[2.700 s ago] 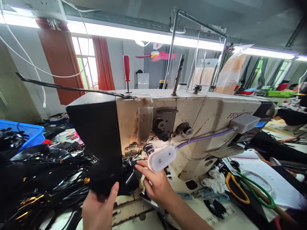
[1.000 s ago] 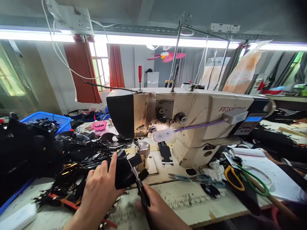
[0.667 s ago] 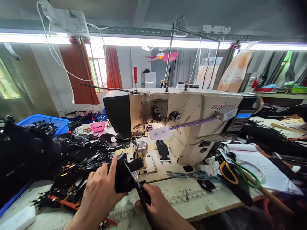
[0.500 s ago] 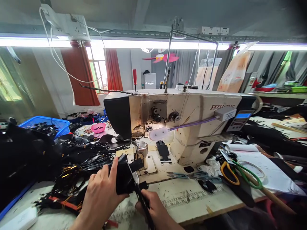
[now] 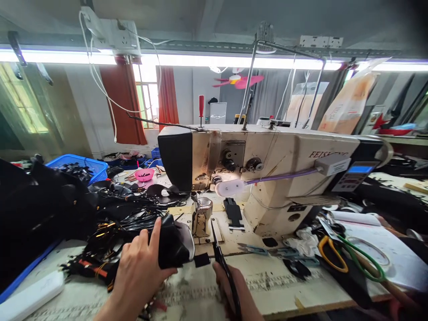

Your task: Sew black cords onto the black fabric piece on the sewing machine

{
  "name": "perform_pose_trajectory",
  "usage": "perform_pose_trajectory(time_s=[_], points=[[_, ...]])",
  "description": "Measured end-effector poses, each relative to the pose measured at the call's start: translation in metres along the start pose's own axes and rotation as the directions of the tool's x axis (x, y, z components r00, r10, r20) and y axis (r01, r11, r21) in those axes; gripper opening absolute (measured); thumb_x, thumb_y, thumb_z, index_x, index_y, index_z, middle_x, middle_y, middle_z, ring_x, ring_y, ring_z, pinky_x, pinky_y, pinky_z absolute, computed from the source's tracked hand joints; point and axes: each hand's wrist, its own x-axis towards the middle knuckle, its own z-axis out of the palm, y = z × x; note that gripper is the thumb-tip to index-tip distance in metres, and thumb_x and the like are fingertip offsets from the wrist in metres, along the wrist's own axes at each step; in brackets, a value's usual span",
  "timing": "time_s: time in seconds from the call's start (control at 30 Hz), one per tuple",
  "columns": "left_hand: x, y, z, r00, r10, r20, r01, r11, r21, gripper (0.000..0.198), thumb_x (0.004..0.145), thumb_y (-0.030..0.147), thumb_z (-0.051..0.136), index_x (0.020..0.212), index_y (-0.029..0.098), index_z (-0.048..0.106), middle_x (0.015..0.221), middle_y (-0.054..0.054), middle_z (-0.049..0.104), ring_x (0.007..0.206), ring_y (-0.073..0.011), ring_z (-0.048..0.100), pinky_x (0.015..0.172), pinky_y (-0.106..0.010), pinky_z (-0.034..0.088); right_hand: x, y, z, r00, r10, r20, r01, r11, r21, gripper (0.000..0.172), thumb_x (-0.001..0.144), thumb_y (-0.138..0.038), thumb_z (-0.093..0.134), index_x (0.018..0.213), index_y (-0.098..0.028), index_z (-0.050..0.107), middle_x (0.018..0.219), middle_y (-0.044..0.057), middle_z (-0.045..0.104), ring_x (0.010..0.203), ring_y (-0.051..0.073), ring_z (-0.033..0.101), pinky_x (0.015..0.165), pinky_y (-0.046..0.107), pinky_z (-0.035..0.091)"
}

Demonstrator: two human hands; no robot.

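Observation:
My left hand (image 5: pixel 142 263) is closed around a curved black leather piece (image 5: pixel 172 245) with a pale lining along its right edge, held up in front of the sewing machine's post (image 5: pixel 202 216). It looks like part of a shoe upper, though I cannot be sure. My right hand (image 5: pixel 236 285) grips black-handled scissors (image 5: pixel 220 252), their blades pointing up and away from me, apart from the leather. A small black scrap (image 5: pixel 202 260) shows between the two, just right of the leather's lower edge; whether it rests on the table I cannot tell.
Behind stands the sewing machine (image 5: pixel 277 154) with a lit lamp (image 5: pixel 230 188). Bundled black straps (image 5: pixel 96 249) lie left, near a blue basket (image 5: pixel 78 165) and a pink bowl (image 5: pixel 144 174). Thread snips (image 5: pixel 252 248) and yellow-and-green-handled scissors (image 5: pixel 334 254) lie right.
The scissors have come away from the leather's edge, rightward with my right hand. A black strip formerly sticking out at the leather's upper right no longer shows. The view has turned slightly left.

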Motion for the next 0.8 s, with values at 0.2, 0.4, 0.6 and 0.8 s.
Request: perform_pose_trajectory(time_s=[0.2,0.4,0.6,0.8], points=[[-0.016,-0.004,0.011,0.994,-0.023,-0.107,0.015,0.997,-0.079,0.109,0.056,0.046,0.084,0.147,0.014,0.032,0.1,-0.011,0.059,0.087,-0.0284,0.057,0.082,-0.041,0.041,0.033,0.021,-0.056,0.777,-0.6,-0.187,0.269,0.587,-0.764,0.008,0.071,-0.022,0.067,0.078,-0.018,0.065,0.094,0.018,0.069,0.094,0.038,0.065,0.083,0.05,0.05],[-0.044,0.02,0.03,0.976,0.02,-0.218,-0.055,0.987,-0.152,0.1,0.062,0.037,0.081,0.147,0.018,0.032,0.119,-0.018,0.059,0.103,-0.0323,0.057,0.09,-0.046,0.038,0.006,-0.056,0.021,0.815,-0.505,0.286,0.486,0.863,0.137,0.054,0.084,-0.059,0.058,0.117,-0.018,0.066,0.109,0.012,0.069,0.102,0.028,0.063,0.09,0.04,0.051],[-0.052,-0.017,0.038,0.92,0.129,-0.371,-0.212,0.958,-0.192,0.099,0.068,0.068,0.067,0.142,0.009,0.038,0.12,-0.02,0.061,0.109,-0.0329,0.058,0.094,-0.045,0.04,0.001,-0.076,0.067,0.883,-0.301,0.359,0.14,0.901,0.412,0.053,0.067,-0.067,0.073,0.077,-0.015,0.068,0.068,0.001,0.061,0.068,0.016,0.056,0.064,0.025,0.046],[-0.061,-0.06,0.033,0.825,-0.564,0.044,0.388,0.507,-0.77,0.073,0.068,0.072,0.066,0.109,0.012,0.062,0.103,-0.018,0.068,0.096,-0.033,0.064,0.081,-0.045,0.051,0.016,-0.081,0.051,0.831,-0.551,0.081,0.53,0.827,0.187,0.052,0.079,-0.067,0.06,0.062,-0.018,0.056,0.062,0.001,0.053,0.064,0.016,0.049,0.059,0.024,0.044]])
